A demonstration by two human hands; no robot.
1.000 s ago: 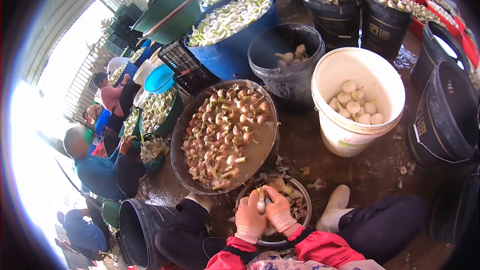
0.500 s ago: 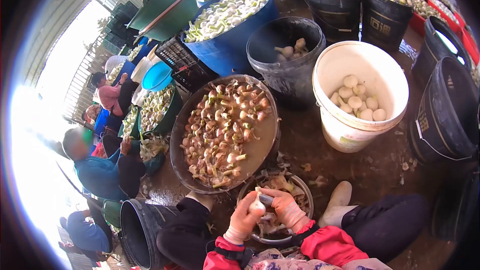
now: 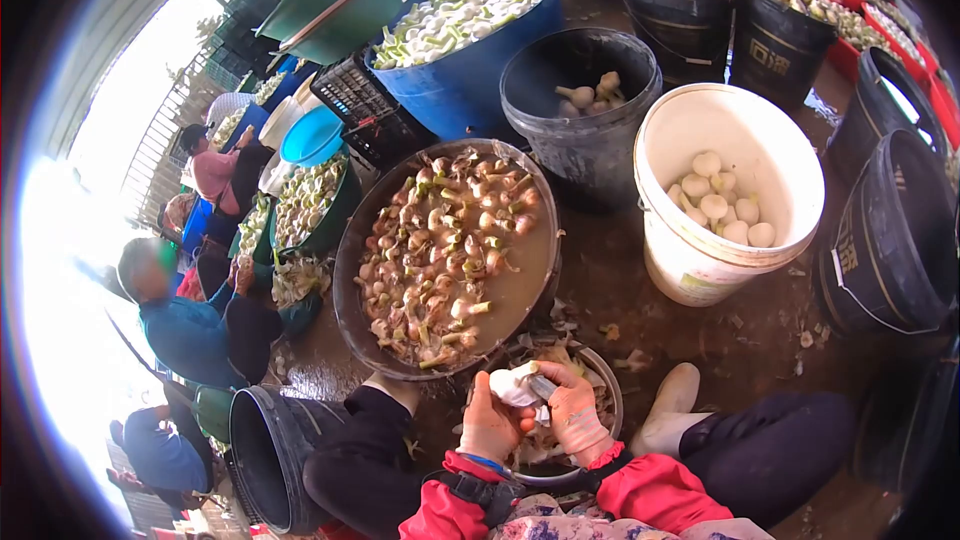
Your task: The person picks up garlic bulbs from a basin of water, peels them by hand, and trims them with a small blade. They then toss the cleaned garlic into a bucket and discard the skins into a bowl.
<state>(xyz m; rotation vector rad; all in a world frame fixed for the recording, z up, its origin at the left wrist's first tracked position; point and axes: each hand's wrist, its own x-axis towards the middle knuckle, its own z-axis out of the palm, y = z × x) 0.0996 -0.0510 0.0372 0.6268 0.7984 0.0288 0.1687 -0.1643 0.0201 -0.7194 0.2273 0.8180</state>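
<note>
My left hand [image 3: 491, 424] is closed around a white peeled garlic bulb [image 3: 513, 386], its stem end pointing right. In my right hand [image 3: 575, 412] is a short knife [image 3: 542, 388], with its grey metal blade against the stem end of the bulb. Both hands wear pale, orange-tinted gloves. Below them sits a metal basin [image 3: 612, 380] with peelings and skins in it. Just beyond, a wide tub [image 3: 350, 315] holds brown unpeeled garlic [image 3: 430, 250] in murky water. A white bucket [image 3: 730, 240] with several peeled bulbs [image 3: 713, 206] stands to the right.
Black buckets [image 3: 575, 160] stand behind the tub and along the right side. A blue tub [image 3: 430, 100] full of trimmed garlic is at the back. Co-workers [image 3: 190, 325] sit at the left, near a tipped black bucket [image 3: 270, 460]. The brown floor [image 3: 690, 335] looks wet, with scraps.
The garlic bulb has turned from stem up to lying sideways, and more of its white surface shows. My right hand and the knife stay close to its stem. The view has shifted slightly.
</note>
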